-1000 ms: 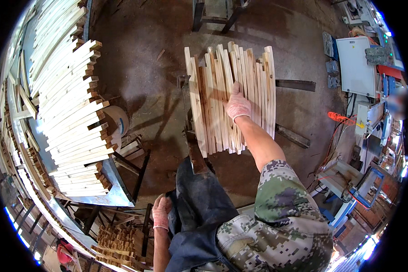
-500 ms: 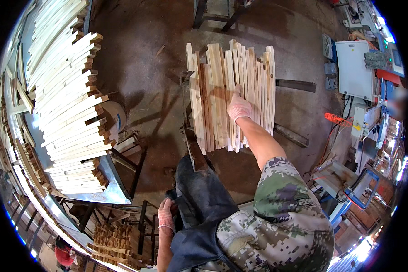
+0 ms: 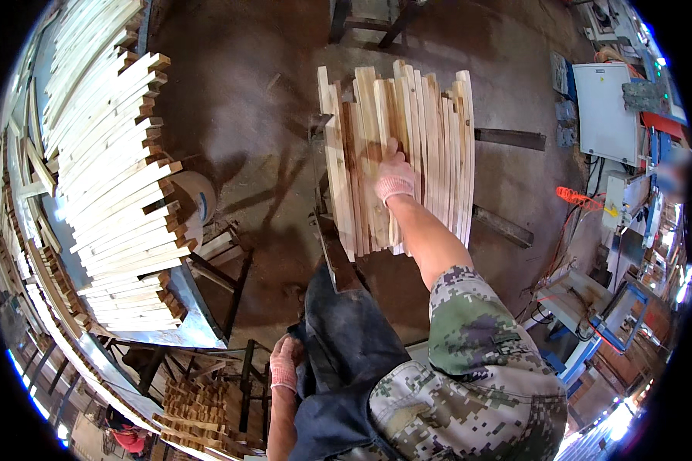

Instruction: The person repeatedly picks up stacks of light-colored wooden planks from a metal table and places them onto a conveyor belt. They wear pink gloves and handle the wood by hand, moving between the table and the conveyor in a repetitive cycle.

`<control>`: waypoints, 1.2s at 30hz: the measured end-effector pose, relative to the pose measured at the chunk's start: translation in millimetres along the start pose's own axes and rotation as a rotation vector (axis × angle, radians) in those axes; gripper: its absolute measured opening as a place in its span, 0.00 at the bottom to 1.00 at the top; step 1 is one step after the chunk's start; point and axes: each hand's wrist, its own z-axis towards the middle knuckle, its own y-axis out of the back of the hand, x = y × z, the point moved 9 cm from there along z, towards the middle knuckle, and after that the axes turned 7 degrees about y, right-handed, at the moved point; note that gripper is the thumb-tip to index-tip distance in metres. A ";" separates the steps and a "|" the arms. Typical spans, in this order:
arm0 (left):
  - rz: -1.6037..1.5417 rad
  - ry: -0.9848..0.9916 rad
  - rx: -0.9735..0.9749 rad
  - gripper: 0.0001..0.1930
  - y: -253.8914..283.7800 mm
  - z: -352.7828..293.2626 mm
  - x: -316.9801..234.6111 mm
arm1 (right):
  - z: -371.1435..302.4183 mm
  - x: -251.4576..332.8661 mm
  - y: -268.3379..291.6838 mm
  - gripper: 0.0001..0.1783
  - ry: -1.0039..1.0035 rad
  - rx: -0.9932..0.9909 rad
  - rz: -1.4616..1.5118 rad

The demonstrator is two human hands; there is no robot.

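Note:
Pale wooden strips (image 3: 438, 154) lie side by side, with uneven ends, on a dark metal stand in front of me. My right hand (image 3: 396, 175), in a pink knitted glove that leaves the fingers bare, is closed with curled fingers on a wooden strip (image 3: 394, 233) near the middle of the row. The fingertips are partly hidden. Down by my dark apron (image 3: 346, 330) hangs my left hand (image 3: 284, 361), gloved the same way. Its fingers are loosely extended beside my leg and hold nothing I can see.
A metal-topped table (image 3: 200, 307) at left bears a long row of wooden strips (image 3: 123, 207). Below it stands a stack of short wood pieces (image 3: 196, 407). Metal bars (image 3: 511, 138) jut from the stand's right side. Farther right are a grey cabinet (image 3: 606, 111) and an orange coiled hose (image 3: 573, 197).
My right hand has shifted slightly left across the strips, and its pointing finger has curled in. The left hand stays beside my leg. The whole view has shifted a little.

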 end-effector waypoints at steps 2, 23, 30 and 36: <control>0.027 0.014 -0.005 0.21 5.2 5.4 5.1 | 7.7 4.1 0.3 0.58 -0.015 0.031 0.018; 0.025 0.041 -0.016 0.22 15.6 17.8 33.1 | -8.0 -26.6 32.5 0.58 -0.129 -0.110 -0.174; 0.000 0.018 -0.031 0.23 7.2 7.2 17.9 | -30.6 -10.3 42.1 0.59 -0.038 -0.031 -0.140; -0.059 -0.036 -0.056 0.23 0.4 -10.1 -1.2 | -56.4 78.9 32.7 0.66 0.218 0.108 0.441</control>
